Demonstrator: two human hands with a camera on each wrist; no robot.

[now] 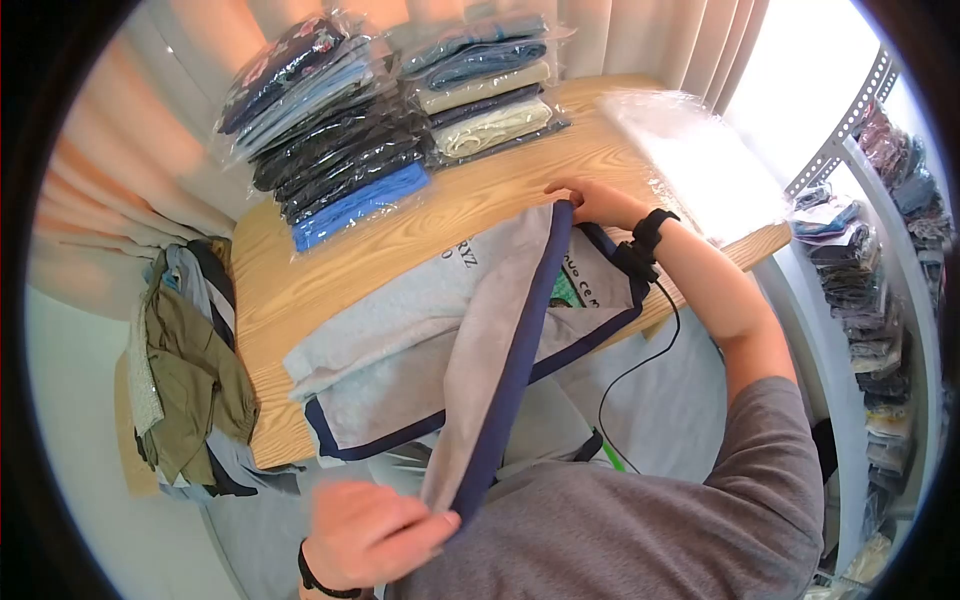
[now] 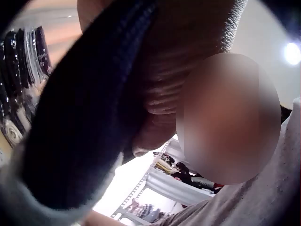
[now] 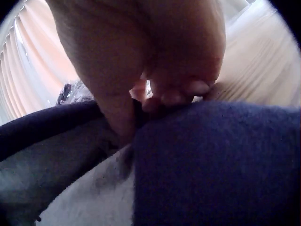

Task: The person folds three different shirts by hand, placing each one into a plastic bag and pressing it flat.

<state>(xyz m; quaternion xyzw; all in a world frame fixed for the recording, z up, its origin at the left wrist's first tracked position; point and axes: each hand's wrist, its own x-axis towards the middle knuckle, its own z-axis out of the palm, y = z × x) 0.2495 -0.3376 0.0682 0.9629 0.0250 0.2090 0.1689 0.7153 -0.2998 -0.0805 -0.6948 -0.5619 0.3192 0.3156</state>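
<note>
A light grey garment (image 1: 400,330) with a navy border lies across the front of the table, with dark lettering and a green print partly showing. The left hand (image 1: 375,530) pinches the near end of its navy-edged strip, below the table edge and close to the body. At the far end of that strip the right hand (image 1: 600,203) pinches the navy border, and the strip is stretched between both hands. In the right wrist view the thumb and fingers of the right hand (image 3: 150,61) grip the navy cloth (image 3: 216,160). Navy cloth (image 2: 94,108) fills much of the left wrist view beside the left hand (image 2: 164,75).
Two stacks of bagged folded clothes (image 1: 340,130) (image 1: 485,85) stand at the back of the wooden table (image 1: 270,350). Clear plastic bags (image 1: 700,160) lie at its right. Loose clothes (image 1: 195,370) hang at the left, and shelves with packed clothes (image 1: 860,290) stand at the right.
</note>
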